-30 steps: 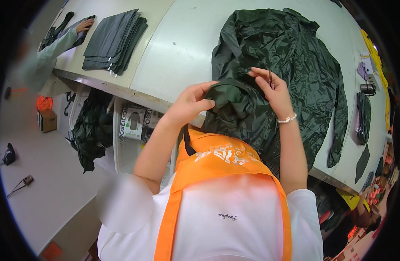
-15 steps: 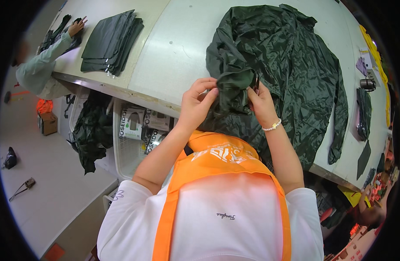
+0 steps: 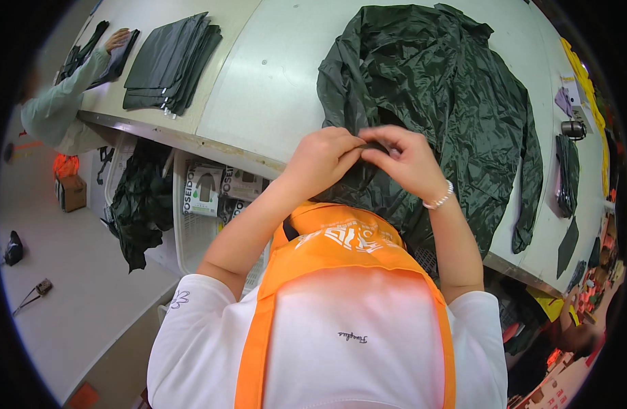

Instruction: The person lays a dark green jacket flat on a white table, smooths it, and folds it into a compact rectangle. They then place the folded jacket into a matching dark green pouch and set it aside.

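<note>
Hands meet at the near edge of a dark green rain jacket [image 3: 436, 102] that lies spread across the pale desk [image 3: 272, 82], its sleeves trailing toward the right. The left hand [image 3: 324, 160] and the right hand [image 3: 409, 160] are close together, almost touching, and the fingers [image 3: 375, 140] of both pinch a small fold of the jacket's dark fabric between them, just above the near desk edge. A beaded bracelet [image 3: 439, 199] sits on the right wrist. An orange apron [image 3: 341, 245] over a white shirt fills the near part of the view.

Far to the left on the desk lies a stack of folded dark garments [image 3: 170, 65], and beyond it another person's hand [image 3: 116, 39] in a light green sleeve rests on a further dark piece. Below the desk edge a white basket [image 3: 191, 238] holds packaged items, with a dark green garment [image 3: 140, 204] hanging just left of it. On the right part of the desk lie narrow dark fabric pieces [image 3: 567, 174].
</note>
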Available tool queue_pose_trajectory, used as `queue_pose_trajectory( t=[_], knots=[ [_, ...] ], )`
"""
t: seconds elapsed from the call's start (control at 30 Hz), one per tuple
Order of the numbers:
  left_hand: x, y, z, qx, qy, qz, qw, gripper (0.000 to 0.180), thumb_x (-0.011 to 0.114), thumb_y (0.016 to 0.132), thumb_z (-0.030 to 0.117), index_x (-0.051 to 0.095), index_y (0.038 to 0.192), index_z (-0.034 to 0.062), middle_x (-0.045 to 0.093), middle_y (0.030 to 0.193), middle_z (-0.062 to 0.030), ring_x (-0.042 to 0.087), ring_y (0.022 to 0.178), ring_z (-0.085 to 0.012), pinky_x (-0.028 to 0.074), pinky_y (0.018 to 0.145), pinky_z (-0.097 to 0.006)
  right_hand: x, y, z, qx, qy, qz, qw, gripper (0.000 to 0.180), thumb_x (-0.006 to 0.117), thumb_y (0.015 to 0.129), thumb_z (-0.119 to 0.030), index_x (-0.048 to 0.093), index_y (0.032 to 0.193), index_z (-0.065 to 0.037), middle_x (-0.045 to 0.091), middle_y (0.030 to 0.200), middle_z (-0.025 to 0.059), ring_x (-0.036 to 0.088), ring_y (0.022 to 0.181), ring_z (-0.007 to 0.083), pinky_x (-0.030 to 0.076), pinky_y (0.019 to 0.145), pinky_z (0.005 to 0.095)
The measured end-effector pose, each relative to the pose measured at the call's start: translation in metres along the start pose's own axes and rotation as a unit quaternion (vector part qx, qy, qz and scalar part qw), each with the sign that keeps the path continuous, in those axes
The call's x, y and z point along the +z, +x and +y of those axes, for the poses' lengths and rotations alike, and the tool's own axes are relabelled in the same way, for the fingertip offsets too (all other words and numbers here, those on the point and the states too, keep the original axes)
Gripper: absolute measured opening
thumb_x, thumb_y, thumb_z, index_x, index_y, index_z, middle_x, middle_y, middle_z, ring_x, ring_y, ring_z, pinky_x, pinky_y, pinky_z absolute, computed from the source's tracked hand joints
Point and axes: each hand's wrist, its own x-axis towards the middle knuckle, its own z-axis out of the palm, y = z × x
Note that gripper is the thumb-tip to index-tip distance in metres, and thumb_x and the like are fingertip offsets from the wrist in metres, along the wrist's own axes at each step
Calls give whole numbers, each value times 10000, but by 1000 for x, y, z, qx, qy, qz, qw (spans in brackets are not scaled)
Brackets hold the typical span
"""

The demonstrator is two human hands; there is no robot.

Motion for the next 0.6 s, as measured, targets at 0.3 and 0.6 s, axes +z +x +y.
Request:
queue_pose_trajectory(
  t=[0.3,0.6],
  knots=[
    [5,-24,8,-198,-129,108,966,377,744,699,71,559,1023,13,568,1009,-76,569,926,-174,462,856,-309,8,7,12,100,159,120,975,210,632,895,-208,637,819,-13,475,652,-103,370,576,-8,304,507,171],
    [14,-25,-8,-204,-213,165,941,208,634,825,17,592,1028,-5,599,1029,-97,593,933,-170,483,824,-284,7,-1,21,194,320,127,919,199,611,909,-279,590,892,-82,367,575,-113,290,412,-8,215,381,182]
  ],
)
